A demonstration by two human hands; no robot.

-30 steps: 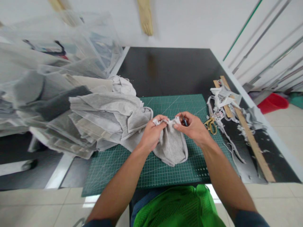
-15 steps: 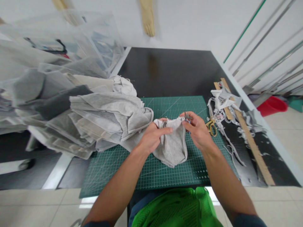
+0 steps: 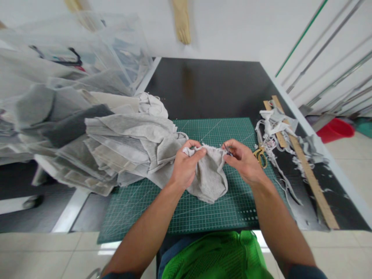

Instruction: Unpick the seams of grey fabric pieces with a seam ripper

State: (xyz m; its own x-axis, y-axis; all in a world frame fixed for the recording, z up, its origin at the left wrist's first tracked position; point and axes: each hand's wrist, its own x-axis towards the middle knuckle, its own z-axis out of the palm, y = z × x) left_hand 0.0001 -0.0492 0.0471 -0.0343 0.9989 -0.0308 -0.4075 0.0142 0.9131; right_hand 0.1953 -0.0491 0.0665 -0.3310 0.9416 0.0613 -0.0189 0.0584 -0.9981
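A: Head view: a small grey fabric piece [image 3: 208, 176] is held above the green cutting mat [image 3: 151, 201], its lower end resting on the mat. Its top edge is pinched by the left hand [image 3: 186, 164] at the left corner. The right hand [image 3: 242, 161] is closed on the right corner, and a small dark tool [image 3: 227, 150] is gripped between its fingers; what kind of tool cannot be told, as it is mostly hidden.

B: Edge tension?

A: The edge is stretched roughly level between the two hands. For clean work along it, that stretch should be kept even and the tool tip kept in sight, clear of the left fingertips [image 3: 200, 151].

B: Clutter?

A: The grey garment pile [image 3: 130, 143] is touching the left side of the piece, so a stray layer could be caught; it is best kept off the working edge. Gold-handled scissors [image 3: 259, 153] lie just beside the right hand, among fabric scraps [image 3: 274, 124] and a wooden ruler [image 3: 308, 172] on the black table [image 3: 209, 87].
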